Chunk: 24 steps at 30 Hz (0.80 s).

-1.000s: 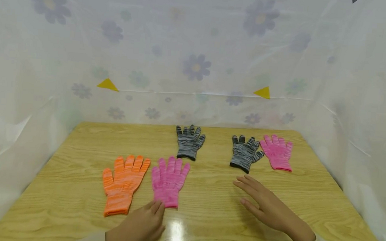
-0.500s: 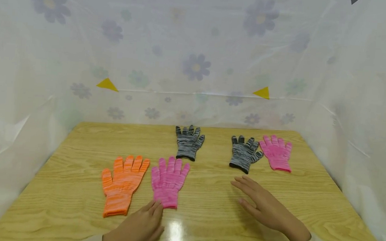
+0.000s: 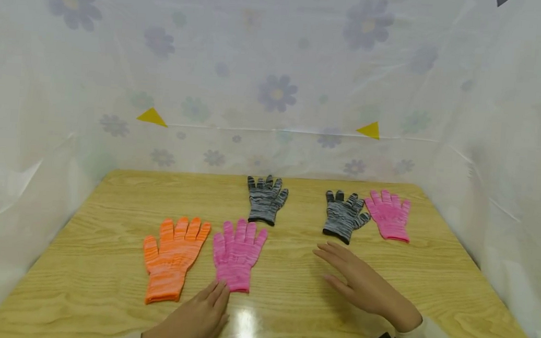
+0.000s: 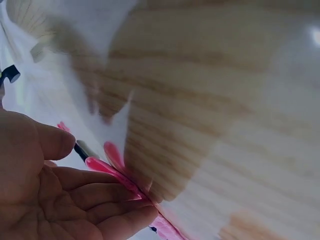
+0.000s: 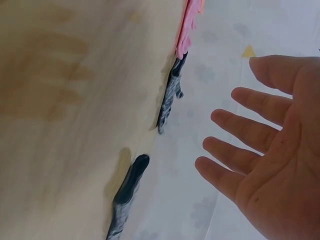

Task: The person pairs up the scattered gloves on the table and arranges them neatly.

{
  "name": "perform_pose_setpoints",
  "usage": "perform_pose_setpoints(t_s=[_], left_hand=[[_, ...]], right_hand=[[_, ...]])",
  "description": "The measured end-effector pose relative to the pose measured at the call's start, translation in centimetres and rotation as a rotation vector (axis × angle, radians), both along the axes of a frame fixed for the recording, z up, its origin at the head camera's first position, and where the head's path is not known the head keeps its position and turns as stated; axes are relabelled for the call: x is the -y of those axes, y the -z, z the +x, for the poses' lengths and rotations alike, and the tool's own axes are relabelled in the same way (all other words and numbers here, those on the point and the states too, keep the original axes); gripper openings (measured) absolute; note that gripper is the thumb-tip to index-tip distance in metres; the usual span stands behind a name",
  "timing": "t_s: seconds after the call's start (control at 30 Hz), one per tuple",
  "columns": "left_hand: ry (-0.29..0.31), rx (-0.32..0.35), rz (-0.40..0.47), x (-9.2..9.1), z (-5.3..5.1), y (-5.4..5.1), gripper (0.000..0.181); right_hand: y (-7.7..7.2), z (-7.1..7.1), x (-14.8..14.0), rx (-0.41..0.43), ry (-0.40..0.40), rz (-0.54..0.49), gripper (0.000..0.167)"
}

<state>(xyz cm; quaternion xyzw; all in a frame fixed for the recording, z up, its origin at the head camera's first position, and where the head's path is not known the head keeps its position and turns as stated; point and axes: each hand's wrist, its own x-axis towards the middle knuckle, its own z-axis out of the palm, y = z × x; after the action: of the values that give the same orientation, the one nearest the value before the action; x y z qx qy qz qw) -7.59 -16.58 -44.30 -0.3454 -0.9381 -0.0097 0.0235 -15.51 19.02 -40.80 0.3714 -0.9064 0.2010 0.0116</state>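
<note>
My left hand (image 3: pixel 194 313) reaches the cuff of the nearer pink glove (image 3: pixel 238 256), fingertips touching its lower left corner. In the left wrist view its fingers (image 4: pixel 107 195) are nearly straight, and the thumb stands apart from them. The glove lies flat with its fingers pointing away from me. An orange glove (image 3: pixel 172 261) lies flat just left of it. Over the table to the right, my right hand (image 3: pixel 363 280) hovers with fingers extended and holds nothing. It is nearest to a grey-and-black glove (image 3: pixel 342 216), which lies just beyond its fingertips.
Another grey-and-black glove (image 3: pixel 265 200) lies near the back edge of the wooden table (image 3: pixel 106 220). At the back right, a second pink glove (image 3: pixel 390 214) touches or nearly touches the grey one. White flowered sheeting (image 3: pixel 279 44) encloses the table at the back and sides.
My right hand has drifted a little to the left. The fingers of my left hand have straightened slightly at the pink glove's cuff. The gloves lie as before.
</note>
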Motion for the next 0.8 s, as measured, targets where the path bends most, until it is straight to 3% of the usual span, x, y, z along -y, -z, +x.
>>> perform_pose_setpoints(t_s=[0.27, 0.57, 0.8], left_hand=[[-0.034, 0.079, 0.009, -0.2, -0.1, 0.0, 0.053], [-0.027, 0.082, 0.036, -0.1, -0.1, 0.0, 0.055], [-0.027, 0.062, 0.019, -0.1, -0.1, -0.1, 0.055]], right_hand=[[-0.6, -1.6, 4.1, 0.087, -0.124, 0.032, 0.052], [1.2, -3.7, 10.3, 0.021, -0.289, 0.112, 0.043], [1.7, -4.5, 14.0, -0.001, -0.315, 0.166, 0.041]])
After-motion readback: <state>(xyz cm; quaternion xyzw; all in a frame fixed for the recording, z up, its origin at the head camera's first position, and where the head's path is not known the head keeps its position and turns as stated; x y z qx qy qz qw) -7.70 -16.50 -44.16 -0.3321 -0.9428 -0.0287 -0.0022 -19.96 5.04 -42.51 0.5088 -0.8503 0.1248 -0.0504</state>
